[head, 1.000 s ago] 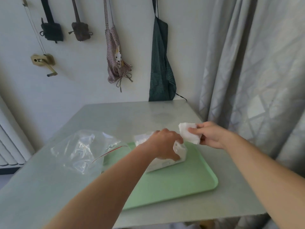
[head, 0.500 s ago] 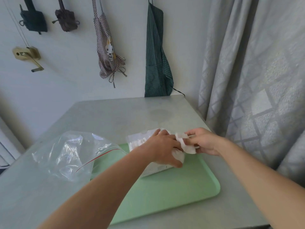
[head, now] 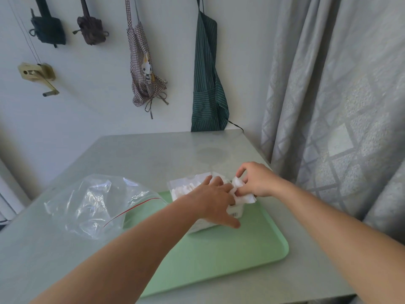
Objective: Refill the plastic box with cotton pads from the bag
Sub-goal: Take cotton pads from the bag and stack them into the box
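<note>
Head view: box [head: 235, 212] of clear plastic stands on the far left part of a green tray [head: 219, 260], just right of centre frame, and white pads [head: 182, 189] show through its far end. The left grip [head: 215, 200] lies flat over the top of the box, fingers spread and fairly straight, the thumb stretched along the near side; it presses rather than clasps. The right grip [head: 256, 179] meets it from the right and pinches a crumpled pad [head: 244, 195] between thumb and fingers at the box's right end, with the forefinger lifted clear. The pad touches the left fingertips.

The bag [head: 98, 205], clear with a red seal line, lies slack on the grey counter [head: 153, 154] at left of centre, and its mouth overlaps the tray's left edge. Whether pads are inside it cannot be told. Along the wall at the top of the frame hang a checked apron [head: 144, 73] and a green striped apron [head: 208, 84]. A grey curtain [head: 339, 106] fills the right side.
</note>
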`<state>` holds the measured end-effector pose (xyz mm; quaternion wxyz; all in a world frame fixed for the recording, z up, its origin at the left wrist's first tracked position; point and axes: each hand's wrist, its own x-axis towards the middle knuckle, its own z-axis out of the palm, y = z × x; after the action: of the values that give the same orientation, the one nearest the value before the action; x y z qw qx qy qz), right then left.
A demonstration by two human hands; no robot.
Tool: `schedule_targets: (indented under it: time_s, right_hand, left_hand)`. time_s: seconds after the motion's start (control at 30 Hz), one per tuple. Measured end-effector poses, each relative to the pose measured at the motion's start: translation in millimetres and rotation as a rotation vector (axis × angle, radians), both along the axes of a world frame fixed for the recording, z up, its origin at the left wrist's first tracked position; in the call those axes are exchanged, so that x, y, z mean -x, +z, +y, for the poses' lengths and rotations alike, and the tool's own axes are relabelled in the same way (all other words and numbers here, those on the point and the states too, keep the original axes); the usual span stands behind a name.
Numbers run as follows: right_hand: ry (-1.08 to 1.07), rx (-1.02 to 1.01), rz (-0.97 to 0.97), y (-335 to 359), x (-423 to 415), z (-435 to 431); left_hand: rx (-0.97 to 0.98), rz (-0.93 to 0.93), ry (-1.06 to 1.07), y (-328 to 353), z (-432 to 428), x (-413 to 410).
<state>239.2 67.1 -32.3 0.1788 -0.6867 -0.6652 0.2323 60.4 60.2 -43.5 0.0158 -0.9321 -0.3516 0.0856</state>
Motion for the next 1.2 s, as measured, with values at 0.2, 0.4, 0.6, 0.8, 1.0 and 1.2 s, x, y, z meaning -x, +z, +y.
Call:
schedule_targets:
  time_s: [0.2, 0.4, 0.6, 0.8, 1.0, 1.2]
  right_hand:
    - [-0.013, -0.084, -0.149, -5, 16, -2]
    - [0.072, -0.167, -0.488, -4, 41, -3]
    - [0.085, -0.204, -0.622, -6, 65, -9]
    - [0.079, -0.023, -0.580, 9, 57, -5]
    - [0.098, 0.034, -0.398, 16, 49, -4]
    - [-0.063, -0.072, -0.347, 6, 45, -5]
  left_hand:
    - [0.022, -0.020, 0.002, -2, 4, 11]
    - [-0.093, 0.041, 0.012, -2, -4, 12]
    - [-0.058, 0.004, 0.099, -1, -13, 9]
    - [0.024, -0.074, 0.167, 3, -11, 11]
    - [0.013, 0.047, 0.133, -2, -6, 6]
    - [0.007, 0.111, 0.132, -1, -5, 1]
